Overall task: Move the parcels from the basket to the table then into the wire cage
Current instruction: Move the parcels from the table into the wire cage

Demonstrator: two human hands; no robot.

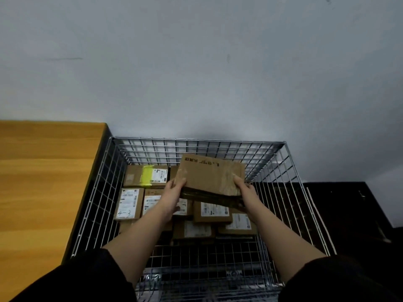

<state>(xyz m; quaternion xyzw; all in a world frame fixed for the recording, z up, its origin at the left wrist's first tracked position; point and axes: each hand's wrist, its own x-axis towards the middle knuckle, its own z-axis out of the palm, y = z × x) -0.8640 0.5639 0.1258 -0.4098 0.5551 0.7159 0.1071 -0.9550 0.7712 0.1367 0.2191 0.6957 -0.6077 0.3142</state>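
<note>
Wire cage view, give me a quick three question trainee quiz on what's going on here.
1. True or false: both hands hold the cardboard parcel above the wire cage.
2. Which parcel carries yellow tape? A) far left one B) the held one C) nearest one
3. Fill in: the wooden table stands to the cage's ____.

Key: 1 true, left hand and right hand grip its ends. 2 A, the yellow-taped parcel. 3 left.
</note>
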